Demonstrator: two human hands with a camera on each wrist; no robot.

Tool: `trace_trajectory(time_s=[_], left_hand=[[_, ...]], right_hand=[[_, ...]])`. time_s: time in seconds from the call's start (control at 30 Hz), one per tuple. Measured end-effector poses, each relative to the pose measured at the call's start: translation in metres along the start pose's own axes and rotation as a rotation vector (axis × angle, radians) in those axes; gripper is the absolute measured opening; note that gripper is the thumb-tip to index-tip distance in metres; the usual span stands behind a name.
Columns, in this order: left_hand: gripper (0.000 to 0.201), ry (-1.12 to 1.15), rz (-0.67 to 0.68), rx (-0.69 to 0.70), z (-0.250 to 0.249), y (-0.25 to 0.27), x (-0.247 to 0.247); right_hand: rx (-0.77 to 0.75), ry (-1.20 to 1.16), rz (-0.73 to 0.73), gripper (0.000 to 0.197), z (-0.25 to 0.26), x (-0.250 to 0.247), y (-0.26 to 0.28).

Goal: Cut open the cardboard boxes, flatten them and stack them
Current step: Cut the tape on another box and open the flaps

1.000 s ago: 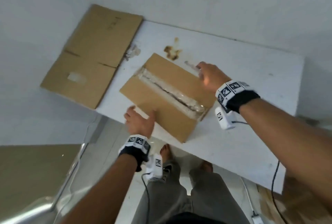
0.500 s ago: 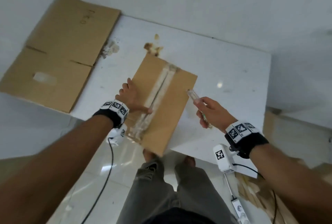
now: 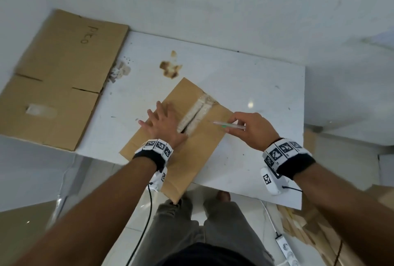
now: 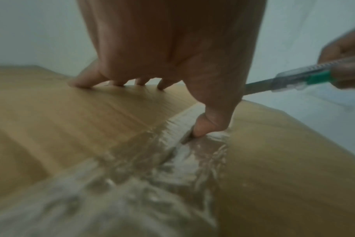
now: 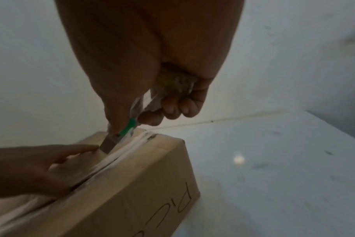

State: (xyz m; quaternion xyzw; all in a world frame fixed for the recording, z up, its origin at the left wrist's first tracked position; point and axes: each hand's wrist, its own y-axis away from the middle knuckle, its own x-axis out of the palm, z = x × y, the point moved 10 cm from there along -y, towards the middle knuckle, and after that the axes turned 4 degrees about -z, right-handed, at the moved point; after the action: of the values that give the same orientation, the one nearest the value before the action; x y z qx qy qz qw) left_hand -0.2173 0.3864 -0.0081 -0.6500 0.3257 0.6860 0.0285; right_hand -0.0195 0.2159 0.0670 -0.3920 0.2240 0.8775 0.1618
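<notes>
Since half a second ago, both hands have closed in on the box's taped seam: the left hand has slid up from the near edge, and the right has swung the knife from beside the box to above its top. A white table [image 3: 245, 78] carries everything, its far edge against the wall and a brown stain [image 3: 170, 69] near that edge. A flattened carton [image 3: 59, 78] lies at the table's left end, hanging past the edge, with handwriting on its far panel. The box [image 3: 198, 154] sits slantwise at the near edge, its near corner overhanging the floor; handwriting shows on its right side in the right wrist view. A strip of crinkled clear tape [image 3: 197, 110] runs along the top, with a dark slit open down its middle. The left hand [image 3: 164, 125] lies flat on the box left of the seam, fingers straight and spread, the thumb tip pressed at the slit. The right hand [image 3: 249, 129] grips the knife [image 3: 230, 125], fingers curled round its clear and green handle, the blade pointing left over the tape, just beside the left thumb.
</notes>
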Motion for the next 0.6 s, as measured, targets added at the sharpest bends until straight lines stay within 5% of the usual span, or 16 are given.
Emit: trace_trajectory(time_s=[0.17, 0.33, 0.6], left_hand=[[0.125, 0.030, -0.036, 0.055, -0.001, 0.000, -0.009], [0.123, 0.075, -0.045, 0.082, 0.004, 0.005, -0.016], [0.118, -0.002, -0.058, 0.162, 0.012, 0.002, -0.013]], right_hand=[[-0.300, 0.404, 0.037, 0.026, 0.049, 0.011, -0.021], [-0.420, 0.571, 0.047, 0.029, 0.078, 0.026, -0.039], [-0.026, 0.553, -0.193, 0.030, -0.018, -0.080, -0.055]])
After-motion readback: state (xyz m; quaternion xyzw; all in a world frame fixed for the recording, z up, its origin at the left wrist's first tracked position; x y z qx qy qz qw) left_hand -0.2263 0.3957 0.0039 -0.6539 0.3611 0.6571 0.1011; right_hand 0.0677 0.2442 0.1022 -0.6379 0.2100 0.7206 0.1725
